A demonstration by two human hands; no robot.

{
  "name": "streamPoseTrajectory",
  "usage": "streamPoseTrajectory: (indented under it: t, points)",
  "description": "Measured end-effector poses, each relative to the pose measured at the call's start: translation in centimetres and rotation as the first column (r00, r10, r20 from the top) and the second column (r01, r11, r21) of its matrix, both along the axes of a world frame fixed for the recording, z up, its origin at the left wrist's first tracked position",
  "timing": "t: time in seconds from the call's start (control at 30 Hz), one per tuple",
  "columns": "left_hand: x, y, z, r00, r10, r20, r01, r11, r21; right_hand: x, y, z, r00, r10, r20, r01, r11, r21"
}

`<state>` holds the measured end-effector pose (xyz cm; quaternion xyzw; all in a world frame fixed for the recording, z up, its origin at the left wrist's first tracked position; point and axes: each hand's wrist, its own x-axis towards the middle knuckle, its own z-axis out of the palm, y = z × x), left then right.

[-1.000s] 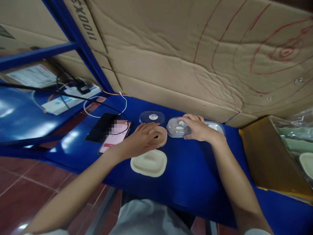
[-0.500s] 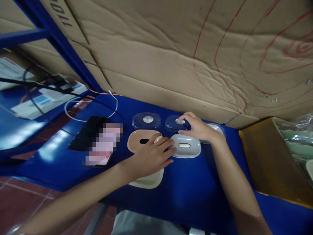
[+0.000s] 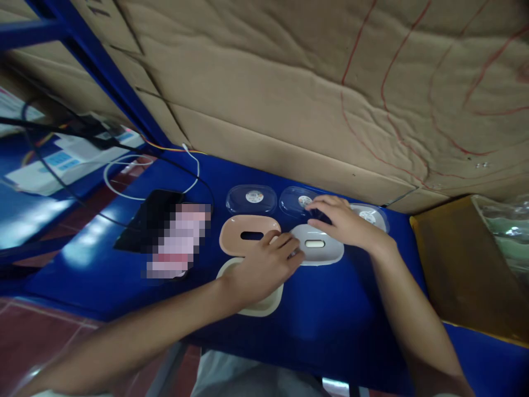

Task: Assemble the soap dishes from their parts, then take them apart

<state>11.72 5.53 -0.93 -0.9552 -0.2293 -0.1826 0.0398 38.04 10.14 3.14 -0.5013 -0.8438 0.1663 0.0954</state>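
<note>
My left hand point(image 3: 268, 267) is closed, its fingers curled over the gap between a peach oval dish point(image 3: 231, 236) and a light grey oval dish point(image 3: 330, 252). A small pale bit shows at its fingertips, too hidden to name. Beneath this hand lies a cream oval dish point(image 3: 264, 309), partly covered. My right hand point(image 3: 336, 220) is open, thumb and fingers apart, over the grey dish's far edge and beside a clear plastic lid point(image 3: 291, 203) with a round sticker. The peach dish's slot looks dark; a white piece point(image 3: 314, 243) shows in the grey dish's slot.
Another clear lid point(image 3: 237, 201) with a sticker lies at the back, and a third stickered clear piece point(image 3: 378, 218) is right of my right hand. A phone point(image 3: 177, 237), partly blurred out, and cables are at left. An open cardboard box point(image 3: 467, 264) stands at right, before a cardboard wall point(image 3: 264, 110).
My left hand has drawn slightly right, uncovering more of the peach dish and its slot. My right hand has shifted a little right, off the middle lid's sticker. The camera view has tilted slightly.
</note>
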Motion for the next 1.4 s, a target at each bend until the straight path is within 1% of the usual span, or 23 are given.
streamPoseTrajectory:
  t: [0.1, 0.17, 0.27, 0.4, 0.47, 0.57, 0.7, 0.73, 0.8, 0.9, 0.97, 1.03, 1.17, 1.3, 1.4]
  points:
    - [-0.4, 0.2, -0.1, 0.998, 0.012, 0.069, -0.008, 0.998, -0.066, 0.7, -2.5, 1.4, 0.997, 0.071, -0.013, -0.072, 0.988, -0.134]
    - [-0.6, 0.4, -0.1, 0.993, 0.018, 0.117, -0.006, 0.995, -0.103, 0.7, -4.0, 1.8, 0.997, 0.078, 0.01, -0.075, 0.981, -0.178]
    - [-0.7, 0.8, -0.3, 0.988, 0.017, 0.156, 0.005, 0.991, -0.136, -0.3, -5.2, 1.8, 0.993, 0.062, 0.099, -0.044, 0.984, -0.175]
    - [-0.6, 1.0, -0.8, 0.984, 0.021, 0.174, 0.004, 0.989, -0.147, -2.0, -5.4, 2.2, 0.977, 0.047, 0.21, -0.014, 0.987, -0.157]
    - [-0.6, 0.9, -0.7, 0.984, 0.011, 0.18, 0.013, 0.991, -0.132, -2.3, -5.6, 2.6, 0.969, 0.058, 0.241, -0.018, 0.986, -0.165]
    - [-0.5, 0.3, 0.0, 0.982, -0.021, 0.187, 0.038, 0.995, -0.089, -2.2, -6.1, 3.5, 0.964, 0.09, 0.249, -0.038, 0.978, -0.207]
    - [-0.5, -0.7, 1.0, 0.976, -0.071, 0.206, 0.077, 0.997, -0.02, -1.6, -6.5, 4.4, 0.98, 0.106, 0.167, -0.05, 0.95, -0.309]
    - [-0.6, -0.8, 1.2, 0.974, -0.089, 0.209, 0.091, 0.996, 0.0, -1.2, -6.5, 4.5, 0.984, 0.106, 0.145, -0.055, 0.945, -0.321]
    - [-0.5, -1.1, 1.2, 0.972, -0.138, 0.191, 0.132, 0.99, 0.044, -0.4, -6.4, 4.6, 0.988, 0.09, 0.125, -0.049, 0.954, -0.296]
    - [-0.4, -1.4, 0.8, 0.977, -0.199, 0.074, 0.194, 0.979, 0.069, 0.9, -6.0, 4.4, 0.989, 0.025, 0.144, 0.003, 0.981, -0.194]
    - [-0.3, -1.6, 0.5, 0.978, -0.209, -0.022, 0.21, 0.977, 0.041, 1.4, -5.7, 4.0, 0.99, -0.006, 0.141, 0.027, 0.989, -0.148]
    - [-0.2, -1.9, 0.3, 0.969, -0.23, -0.088, 0.231, 0.973, 0.004, 1.4, -5.3, 3.5, 0.992, 0.001, 0.127, 0.017, 0.99, -0.138]
    - [-0.3, -2.6, 0.5, 0.945, -0.311, -0.106, 0.311, 0.95, -0.015, 0.4, -4.4, 2.4, 0.993, 0.038, 0.108, -0.022, 0.989, -0.146]
    - [-0.3, -3.4, 1.0, 0.931, -0.356, -0.085, 0.352, 0.934, -0.051, -0.8, -4.2, 1.6, 0.991, 0.072, 0.11, -0.056, 0.989, -0.14]
    - [-0.4, -3.7, 1.3, 0.923, -0.373, -0.096, 0.367, 0.927, -0.075, -1.5, -4.4, 1.3, 0.988, 0.104, 0.112, -0.084, 0.983, -0.164]
